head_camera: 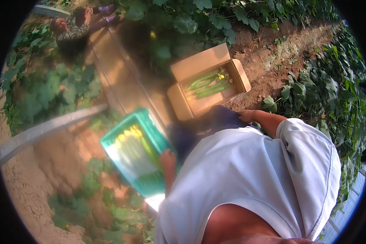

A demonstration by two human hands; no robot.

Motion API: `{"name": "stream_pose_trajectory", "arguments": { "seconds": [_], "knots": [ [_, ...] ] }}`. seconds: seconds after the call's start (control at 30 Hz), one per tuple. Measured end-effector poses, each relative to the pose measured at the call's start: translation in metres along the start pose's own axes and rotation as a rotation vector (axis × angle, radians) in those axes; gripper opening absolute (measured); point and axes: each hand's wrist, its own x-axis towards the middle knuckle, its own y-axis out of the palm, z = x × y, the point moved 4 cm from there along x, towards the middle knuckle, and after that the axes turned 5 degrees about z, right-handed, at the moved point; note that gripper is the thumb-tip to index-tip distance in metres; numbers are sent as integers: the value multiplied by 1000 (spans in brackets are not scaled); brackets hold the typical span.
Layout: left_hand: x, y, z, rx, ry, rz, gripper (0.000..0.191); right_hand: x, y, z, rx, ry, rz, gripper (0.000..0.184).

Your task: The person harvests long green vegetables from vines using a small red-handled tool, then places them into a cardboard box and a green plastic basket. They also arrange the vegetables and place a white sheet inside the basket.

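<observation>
My left hand is at the near side rim of a green plastic crate, its fingers bent over the edge. Inside the crate lie many slender green gourds, their yellow blossoms bunched at the far end; glare and blur hide details. My right hand rests by my right knee, and I see nothing held in it. Ahead of my knees an open cardboard box contains several long green gourds, some with yellow blossoms at their right ends.
A path with two narrow rails runs away past the crate. Further along it, a person in a patterned top sits low. Leafy vines grow on both sides over bare soil. A pale curved pole crosses at left.
</observation>
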Motion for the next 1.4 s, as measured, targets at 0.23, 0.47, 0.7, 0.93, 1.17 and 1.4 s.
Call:
{"name": "stream_pose_trajectory", "arguments": {
  "seconds": [0.23, 0.47, 0.7, 0.93, 1.17, 1.4],
  "knots": [
    [67, 16, -82, 14, 273, 454, 26, -121, 45, -126, 1112, -81, 223, 46],
    [156, -41, -159, 88, 388, 361, 28, -124, 53, -176, 886, -312, 104, 29],
    [178, -61, -252, 77, 373, 335, 23, -128, 47, -195, 949, -296, 85, 33],
    [174, -34, -236, 89, 359, 400, 26, -107, 70, -178, 772, -440, -161, 42],
    [176, -38, -182, 51, 331, 441, 29, -167, 71, -144, 535, -219, -237, 42],
    [198, -68, -102, 54, 308, 508, 33, -286, 128, -122, 1050, -72, 125, 37]
  ]
}}
